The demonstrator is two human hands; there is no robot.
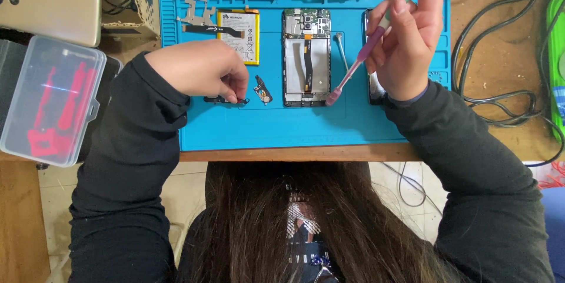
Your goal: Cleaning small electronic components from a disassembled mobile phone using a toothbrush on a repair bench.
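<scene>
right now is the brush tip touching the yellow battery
No, the bristle end of the brush in the right hand sits at the bottom edge of the opened phone, well away from the yellow battery.

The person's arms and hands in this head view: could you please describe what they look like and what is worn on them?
Both arms are covered by long black sleeves that reach the wrists. The left sleeve and right sleeve look plain, without visible markings. The left hand and right hand are bare: no gloves, and no rings or watch show. The right hand's fingernails look short and unpainted.
</scene>
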